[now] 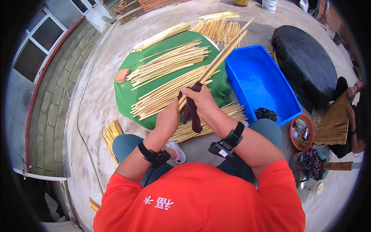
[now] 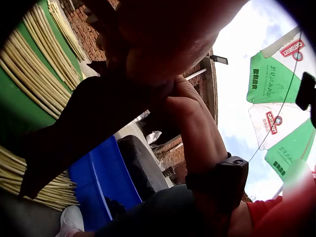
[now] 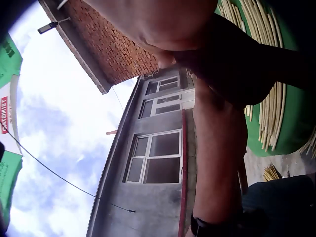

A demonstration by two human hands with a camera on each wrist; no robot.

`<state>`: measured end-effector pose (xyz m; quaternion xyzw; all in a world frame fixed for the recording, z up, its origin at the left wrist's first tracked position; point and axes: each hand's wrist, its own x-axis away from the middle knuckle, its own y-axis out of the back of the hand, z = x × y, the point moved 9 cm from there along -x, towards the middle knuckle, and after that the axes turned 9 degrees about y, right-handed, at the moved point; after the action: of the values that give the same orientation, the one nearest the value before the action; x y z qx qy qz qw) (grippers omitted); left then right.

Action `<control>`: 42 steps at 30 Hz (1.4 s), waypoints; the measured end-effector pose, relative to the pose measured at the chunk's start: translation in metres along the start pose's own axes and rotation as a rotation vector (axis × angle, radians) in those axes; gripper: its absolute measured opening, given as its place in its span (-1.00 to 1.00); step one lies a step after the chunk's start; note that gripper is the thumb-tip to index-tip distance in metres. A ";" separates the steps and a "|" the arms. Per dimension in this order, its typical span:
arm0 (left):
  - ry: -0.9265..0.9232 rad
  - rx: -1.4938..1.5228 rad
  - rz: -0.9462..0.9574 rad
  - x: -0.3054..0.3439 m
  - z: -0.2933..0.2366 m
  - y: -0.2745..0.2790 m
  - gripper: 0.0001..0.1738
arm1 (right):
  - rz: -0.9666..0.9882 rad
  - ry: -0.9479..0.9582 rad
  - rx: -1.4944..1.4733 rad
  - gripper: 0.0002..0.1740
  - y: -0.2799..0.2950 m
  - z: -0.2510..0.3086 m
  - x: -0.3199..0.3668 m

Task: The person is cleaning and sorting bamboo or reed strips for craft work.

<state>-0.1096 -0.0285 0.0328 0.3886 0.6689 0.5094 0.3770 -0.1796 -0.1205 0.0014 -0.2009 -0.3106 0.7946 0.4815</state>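
Note:
A few long, pale reed stalks (image 1: 222, 54) slant up and away from both hands. Dark maroon cloth (image 1: 192, 110) is wrapped about their near part, and its loose ends hang down. My left hand (image 1: 168, 116) grips the stalks at their lower end, close beside the cloth. Just above it, my right hand (image 1: 203, 101) holds the cloth around the stalks, thumb on top. In the left wrist view the cloth (image 2: 74, 131) dangles in shadow below the hands. The right wrist view shows the right hand (image 3: 158, 22) close up, its fingertips hidden.
Rows of reed stalks (image 1: 170, 63) lie on a round green cover (image 1: 123, 96), with a brick (image 1: 123, 75) at its edge. A blue tub (image 1: 235, 69) stands to the right, near a black-covered round object (image 1: 305, 63) and an orange basin (image 1: 297, 145). Another person's hand (image 1: 352, 91) holds a woven panel (image 1: 334, 121).

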 end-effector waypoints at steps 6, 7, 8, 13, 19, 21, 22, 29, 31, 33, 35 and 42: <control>-0.221 0.444 0.030 -0.008 -0.045 -0.008 -0.74 | -0.070 -0.005 -0.125 -0.76 0.026 0.027 -0.012; -0.011 0.873 0.458 -0.010 -0.035 -0.035 -0.74 | -0.112 -0.026 -0.139 -0.80 0.023 0.030 -0.007; 0.221 1.284 0.893 0.005 -0.037 -0.057 -0.73 | -0.107 -0.032 -0.140 -0.80 0.021 0.028 -0.004; 0.310 1.332 0.995 0.034 -0.029 -0.042 -0.71 | -0.084 -0.116 -0.182 -0.78 0.014 0.023 0.003; 0.241 1.058 1.066 0.083 0.022 -0.019 -0.67 | -0.227 0.051 -0.224 -0.79 0.056 0.077 -0.035; 0.299 1.049 1.132 0.104 0.053 -0.006 -0.67 | -0.274 0.130 -0.250 -0.80 0.072 0.102 -0.046; 0.363 1.066 1.172 0.114 0.071 0.000 -0.67 | -0.298 0.179 -0.266 -0.80 0.082 0.114 -0.054; 0.563 0.890 0.842 0.117 0.189 0.071 -0.64 | -0.522 0.474 -0.391 -0.89 0.153 0.190 -0.066; 0.556 0.778 0.634 0.089 0.209 0.084 -0.65 | -0.543 0.516 -0.321 -0.87 0.145 0.192 -0.062; 0.411 0.514 0.448 0.052 0.223 0.083 -0.66 | -0.435 0.459 -0.188 -0.84 0.117 0.174 -0.056; 0.247 0.223 0.347 0.013 0.227 0.069 -0.63 | -0.249 0.313 0.035 -0.78 0.074 0.142 -0.043; 0.030 0.005 0.226 -0.088 0.216 -0.029 -0.55 | 0.248 -0.303 0.478 -0.69 0.011 0.007 0.010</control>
<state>0.1176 -0.0296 -0.0288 0.4548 0.6275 0.5529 0.3061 -0.1958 -0.1175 -0.0009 0.0023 -0.1563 0.9186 0.3629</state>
